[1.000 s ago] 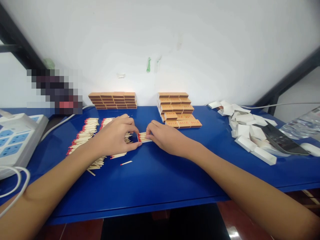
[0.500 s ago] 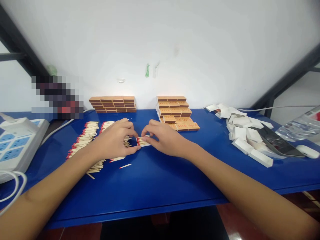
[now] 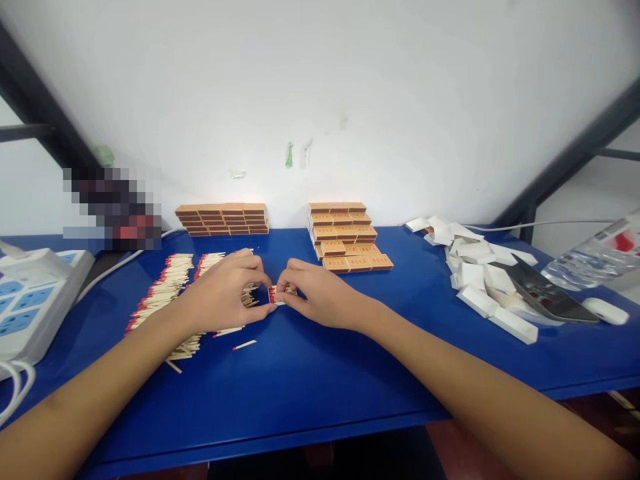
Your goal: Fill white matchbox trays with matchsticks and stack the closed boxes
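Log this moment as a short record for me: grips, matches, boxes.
Left grip: thumb and finger around the tray's left end
Right grip: fingertips over the matches inside it
Tray contents: matches, red heads toward the left
Loose matches: piled by the left grip, one match apart
Matchboxes: left stack, stepped right stack
White trays: heaped on the right
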`<control>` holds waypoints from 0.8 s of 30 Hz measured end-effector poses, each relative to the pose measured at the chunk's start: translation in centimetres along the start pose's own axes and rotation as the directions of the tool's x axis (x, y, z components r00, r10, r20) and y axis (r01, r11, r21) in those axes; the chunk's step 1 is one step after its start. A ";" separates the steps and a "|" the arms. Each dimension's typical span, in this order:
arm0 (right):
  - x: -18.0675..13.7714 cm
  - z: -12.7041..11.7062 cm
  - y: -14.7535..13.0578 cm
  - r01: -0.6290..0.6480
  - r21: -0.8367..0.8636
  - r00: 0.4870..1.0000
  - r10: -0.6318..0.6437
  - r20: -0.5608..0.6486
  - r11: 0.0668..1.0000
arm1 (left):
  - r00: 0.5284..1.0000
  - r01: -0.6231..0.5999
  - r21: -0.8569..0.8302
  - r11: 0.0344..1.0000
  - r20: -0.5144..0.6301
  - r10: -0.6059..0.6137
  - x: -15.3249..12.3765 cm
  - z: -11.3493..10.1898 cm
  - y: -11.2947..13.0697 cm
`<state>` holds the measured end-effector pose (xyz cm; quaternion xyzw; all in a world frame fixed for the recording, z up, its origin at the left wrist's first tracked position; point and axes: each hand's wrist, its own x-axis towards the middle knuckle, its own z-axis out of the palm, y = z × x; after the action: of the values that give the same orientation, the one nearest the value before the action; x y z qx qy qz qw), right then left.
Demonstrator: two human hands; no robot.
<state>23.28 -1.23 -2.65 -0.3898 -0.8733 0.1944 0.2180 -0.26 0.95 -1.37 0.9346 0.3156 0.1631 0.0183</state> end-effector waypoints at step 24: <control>0.6 -1.2 1.6 0.033 -0.133 0.981 -0.058 -0.186 0.991 | 1.000 0.018 -0.028 0.999 0.016 -0.017 -0.1 0.2 0.6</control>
<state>24.54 0.42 -2.36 -0.3996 -0.8681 0.0943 0.2789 0.03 0.41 -1.52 0.9327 0.3212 0.1598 0.0352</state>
